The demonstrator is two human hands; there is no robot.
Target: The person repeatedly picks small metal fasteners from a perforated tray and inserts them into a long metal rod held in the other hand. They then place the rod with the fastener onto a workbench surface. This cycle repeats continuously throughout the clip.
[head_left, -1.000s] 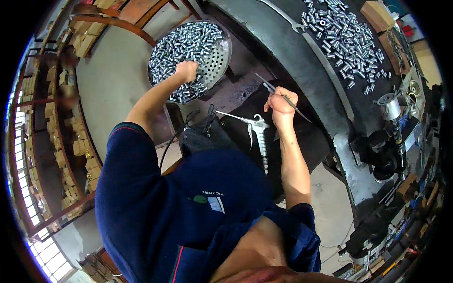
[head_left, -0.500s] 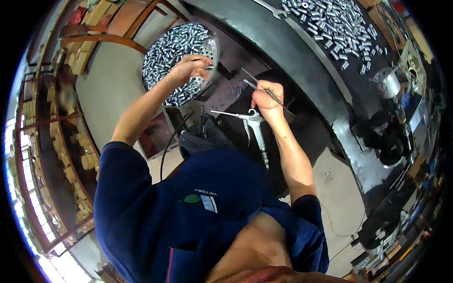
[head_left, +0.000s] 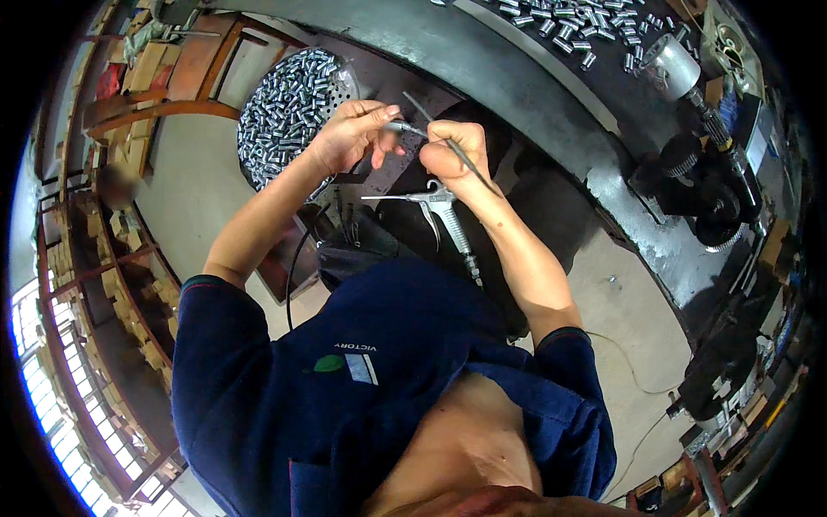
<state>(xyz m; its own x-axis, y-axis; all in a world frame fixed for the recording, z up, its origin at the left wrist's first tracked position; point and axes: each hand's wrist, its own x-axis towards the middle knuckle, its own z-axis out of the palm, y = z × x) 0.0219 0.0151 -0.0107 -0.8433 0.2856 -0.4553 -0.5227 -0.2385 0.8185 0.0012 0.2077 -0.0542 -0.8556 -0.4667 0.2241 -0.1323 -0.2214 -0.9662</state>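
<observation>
Between the thumb and fingers of my left hand (head_left: 351, 136) is a small shiny metal sleeve (head_left: 396, 127). My right hand (head_left: 458, 150) is closed round a slender dark rod (head_left: 419, 107), which slants up past the fist. From the same fist a thin pale tip (head_left: 416, 131) points left and meets the sleeve's end; how far it goes in, I cannot tell. Just below the right hand lies a silver air blow gun (head_left: 441, 205) with a long thin nozzle, touched by neither hand.
At the upper left, a perforated round tray (head_left: 346, 83) holds a heap of metal sleeves (head_left: 286, 112). More sleeves (head_left: 573, 26) lie on the dark bench (head_left: 551, 112) at the upper right, near a metal cylinder (head_left: 672, 67) and black gears (head_left: 717, 202). A black hose (head_left: 297, 267) runs beside my left arm.
My left hand has come away from the tray, rightward, bringing a sleeve to the tip in my right hand. My right hand has shifted slightly left and up. The whole view has shifted too.
</observation>
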